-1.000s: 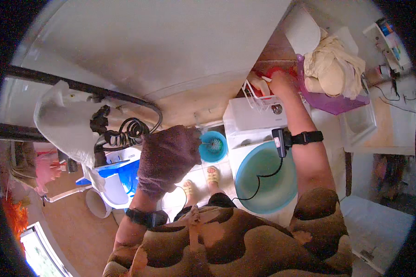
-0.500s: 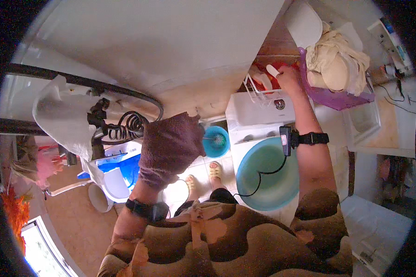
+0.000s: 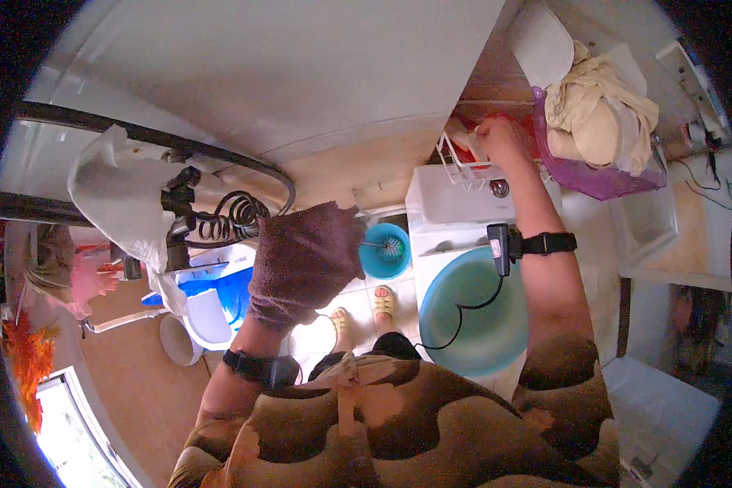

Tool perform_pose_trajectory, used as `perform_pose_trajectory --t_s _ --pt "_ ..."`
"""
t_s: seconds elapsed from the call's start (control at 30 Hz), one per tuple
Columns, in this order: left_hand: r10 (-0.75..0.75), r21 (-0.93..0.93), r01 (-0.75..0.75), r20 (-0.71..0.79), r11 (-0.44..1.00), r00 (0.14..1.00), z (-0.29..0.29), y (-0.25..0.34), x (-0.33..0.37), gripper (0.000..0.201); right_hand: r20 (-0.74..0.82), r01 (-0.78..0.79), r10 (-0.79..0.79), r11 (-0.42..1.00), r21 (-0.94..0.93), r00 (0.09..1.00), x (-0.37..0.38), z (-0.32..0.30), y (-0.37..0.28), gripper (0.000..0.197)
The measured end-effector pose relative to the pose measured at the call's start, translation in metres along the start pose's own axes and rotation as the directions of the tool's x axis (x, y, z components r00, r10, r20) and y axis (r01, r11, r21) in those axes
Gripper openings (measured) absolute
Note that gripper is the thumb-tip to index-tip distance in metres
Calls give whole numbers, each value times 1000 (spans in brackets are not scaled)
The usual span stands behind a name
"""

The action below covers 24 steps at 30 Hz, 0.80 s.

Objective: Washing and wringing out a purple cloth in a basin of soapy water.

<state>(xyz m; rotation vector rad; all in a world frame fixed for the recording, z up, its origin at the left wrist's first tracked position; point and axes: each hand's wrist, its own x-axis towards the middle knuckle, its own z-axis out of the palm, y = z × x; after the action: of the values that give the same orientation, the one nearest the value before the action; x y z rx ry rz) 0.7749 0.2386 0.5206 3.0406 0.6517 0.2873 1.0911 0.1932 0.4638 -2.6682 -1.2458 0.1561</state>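
A purplish-brown towel (image 3: pixel 305 260) is draped over my left hand (image 3: pixel 267 315) like a mitt. It covers the fingers, so their pose is hidden. At the upper right, my right hand (image 3: pixel 503 140) reaches over a white wire basket (image 3: pixel 468 172). Its bent fingers close on a pale, oblong thing (image 3: pixel 483 150), mostly masked by the hand. Something red (image 3: pixel 535 128) lies around the hand in that corner, its kind unclear.
A white toilet cistern (image 3: pixel 443 195) stands below the basket, with a large teal basin (image 3: pixel 472 325) nearer me. A toilet brush (image 3: pixel 392 246) sits in a blue bucket (image 3: pixel 374 264). Right of my hand is a purple basket (image 3: pixel 598 185) of cloths. Coiled black hose (image 3: pixel 244 215) hangs left.
The white oblong thing at my right fingers has tipped downward and is now more hidden by the hand. The towel-covered left hand stays nearly in place; the whole view has shifted slightly.
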Motion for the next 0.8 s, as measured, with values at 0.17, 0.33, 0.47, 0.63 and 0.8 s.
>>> perform_pose_trajectory --t_s 0.17,0.33,0.47,0.63,0.8 --pt "107 -26 -108 -19 994 994 -2 6 5 20 177 -85 116 981 -173 977 4 7 -2 32" --pt "-3 -52 5 39 999 999 11 2 12 23 167 -90 111 987 -130 980 13 31 17 33" --pt "-4 43 4 0 999 1000 -2 -1 4 23 160 67 -81 994 92 984 13 34 9 32" --pt "159 73 -149 -162 986 974 2 -5 4 23 -368 158 34 864 478 929 -8 29 32 31" --pt "60 -125 -78 -141 989 988 -2 -4 -12 22 -331 287 -44 612 737 943 -78 27 -23 33"
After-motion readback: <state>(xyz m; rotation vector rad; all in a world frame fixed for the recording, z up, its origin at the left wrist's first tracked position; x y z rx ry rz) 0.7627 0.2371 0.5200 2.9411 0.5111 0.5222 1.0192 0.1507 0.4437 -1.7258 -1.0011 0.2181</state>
